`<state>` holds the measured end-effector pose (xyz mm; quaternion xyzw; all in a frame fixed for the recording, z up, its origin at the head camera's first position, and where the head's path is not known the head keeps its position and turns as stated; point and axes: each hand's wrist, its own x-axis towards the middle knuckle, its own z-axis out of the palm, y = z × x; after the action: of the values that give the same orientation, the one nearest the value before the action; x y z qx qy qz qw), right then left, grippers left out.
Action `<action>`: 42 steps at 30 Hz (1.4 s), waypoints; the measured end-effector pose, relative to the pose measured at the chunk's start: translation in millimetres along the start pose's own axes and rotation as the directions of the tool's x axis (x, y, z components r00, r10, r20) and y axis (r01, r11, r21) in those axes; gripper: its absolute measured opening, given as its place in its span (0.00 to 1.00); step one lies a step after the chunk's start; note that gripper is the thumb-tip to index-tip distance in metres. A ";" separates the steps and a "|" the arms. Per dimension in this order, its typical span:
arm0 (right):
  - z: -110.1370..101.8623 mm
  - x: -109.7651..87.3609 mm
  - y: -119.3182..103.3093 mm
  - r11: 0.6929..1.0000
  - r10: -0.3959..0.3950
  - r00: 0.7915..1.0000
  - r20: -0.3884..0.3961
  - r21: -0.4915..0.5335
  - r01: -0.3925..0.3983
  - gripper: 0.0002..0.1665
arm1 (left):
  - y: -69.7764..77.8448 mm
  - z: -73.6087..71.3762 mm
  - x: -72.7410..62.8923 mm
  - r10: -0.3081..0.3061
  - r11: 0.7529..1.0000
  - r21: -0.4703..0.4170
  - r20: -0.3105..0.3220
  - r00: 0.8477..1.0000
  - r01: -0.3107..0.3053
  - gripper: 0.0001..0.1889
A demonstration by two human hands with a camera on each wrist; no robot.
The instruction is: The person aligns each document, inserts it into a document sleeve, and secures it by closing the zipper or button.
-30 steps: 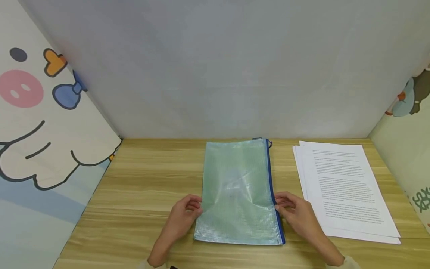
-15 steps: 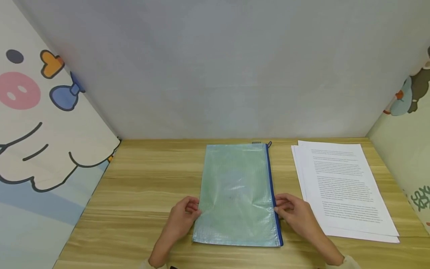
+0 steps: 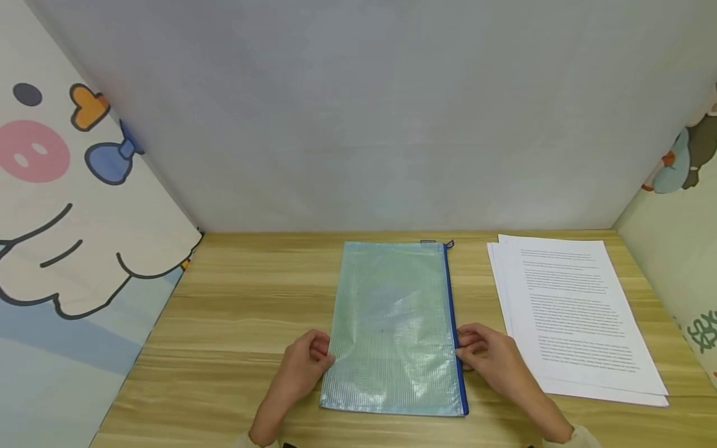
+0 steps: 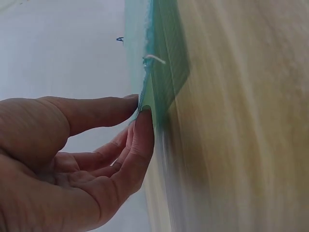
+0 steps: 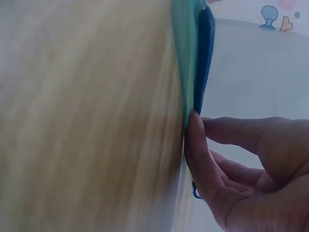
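Note:
A translucent green mesh zipper pouch (image 3: 392, 323) lies lengthwise in front of the person, its blue zipper edge (image 3: 451, 298) on the right. My left hand (image 3: 302, 367) pinches the pouch's left edge between thumb and fingers. In the left wrist view the thumb sits on top of the pouch edge (image 4: 147, 72) and a fingertip lies beneath it. On the other side my right hand (image 3: 493, 358) pinches the zipper edge, seen close up in the right wrist view with the blue strip (image 5: 205, 58) above the thumb. Near that edge the pouch stands slightly off the table.
Printed paper sheets (image 3: 577, 311) lie in a slightly fanned stack on the wooden table (image 3: 235, 298), right of the right hand. A pale wall (image 3: 392, 124) rises behind the table. Cartoon-printed panels (image 3: 73, 249) stand at the sides.
The pouch has come slightly nearer the person, and its far end has settled flatter. Both hands keep their pinch and have shifted slightly toward the person.

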<state>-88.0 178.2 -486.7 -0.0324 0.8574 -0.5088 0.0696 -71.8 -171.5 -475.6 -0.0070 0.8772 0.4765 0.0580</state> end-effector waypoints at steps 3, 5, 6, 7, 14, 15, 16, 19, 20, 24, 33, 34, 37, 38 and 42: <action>-0.9 0.0 0.1 0.999 -0.012 1.000 -0.005 -0.053 0.012 0.20 | 0.9 -0.3 -0.5 -0.008 1.000 0.016 0.007 1.000 0.008 0.15; -1.7 0.5 0.4 0.996 -0.026 1.000 -0.008 -0.090 0.025 0.20 | 0.8 -0.4 -0.5 -0.008 1.000 0.025 0.006 1.000 0.008 0.15; -2.2 1.0 0.4 0.993 -0.036 0.999 -0.011 -0.109 0.034 0.19 | 0.6 -0.3 -0.4 -0.008 1.000 0.030 0.004 1.000 0.008 0.15; -2.7 1.6 0.5 0.991 -0.046 0.999 -0.012 -0.124 0.044 0.19 | 0.2 -0.2 0.0 -0.008 0.999 0.037 0.001 1.000 0.007 0.15; -7.5 9.1 -2.9 0.971 -0.157 0.987 -0.026 -0.185 0.149 0.17 | -0.4 0.5 6.8 0.051 0.994 0.097 -0.044 0.998 -0.046 0.12; -8.3 10.4 -3.5 0.969 -0.168 0.985 -0.030 -0.189 0.159 0.16 | 0.2 0.8 8.0 0.061 0.993 0.104 -0.051 0.997 -0.055 0.12; -9.0 11.8 -4.2 0.968 -0.176 0.984 -0.034 -0.190 0.166 0.16 | 0.8 0.9 9.3 0.070 0.992 0.107 -0.055 0.996 -0.063 0.11; -10.6 16.4 -5.4 0.965 -0.193 0.980 -0.043 -0.191 0.182 0.15 | 2.9 1.8 12.8 0.092 0.990 0.116 -0.069 0.993 -0.084 0.10; -10.9 17.9 -5.6 0.964 -0.197 0.979 -0.047 -0.191 0.185 0.16 | 3.8 2.2 13.7 0.100 0.989 0.116 -0.076 0.992 -0.091 0.10; -12.4 24.0 -6.9 0.962 -0.213 0.975 -0.062 -0.186 0.198 0.19 | 6.7 3.6 18.6 0.141 0.983 0.131 -0.102 0.985 -0.127 0.08; -17.6 37.7 -9.5 0.953 -0.238 0.968 -0.073 -0.210 0.219 0.20 | 14.1 5.5 35.3 0.160 0.977 0.159 -0.107 0.981 -0.141 0.07; -17.9 39.3 -9.6 0.953 -0.237 0.969 -0.073 -0.211 0.217 0.20 | 15.9 5.4 36.8 0.164 0.976 0.160 -0.106 0.981 -0.146 0.07; -18.8 43.8 -10.0 0.952 -0.241 0.968 -0.074 -0.210 0.221 0.20 | 21.0 4.7 40.5 0.183 0.974 0.154 -0.096 0.978 -0.167 0.08; -18.9 45.4 -10.0 0.952 -0.240 0.968 -0.075 -0.211 0.220 0.20 | 22.4 4.6 41.8 0.188 0.973 0.151 -0.094 0.978 -0.173 0.08; -19.2 53.3 -9.9 0.951 -0.246 0.966 -0.084 -0.213 0.224 0.20 | 26.0 4.2 47.9 0.205 0.970 0.149 -0.088 0.975 -0.190 0.08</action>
<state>-143.7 183.4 -473.5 -0.1133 0.8972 -0.4247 -0.0424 -120.7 -151.7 -461.4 0.0600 0.9065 0.4165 -0.0348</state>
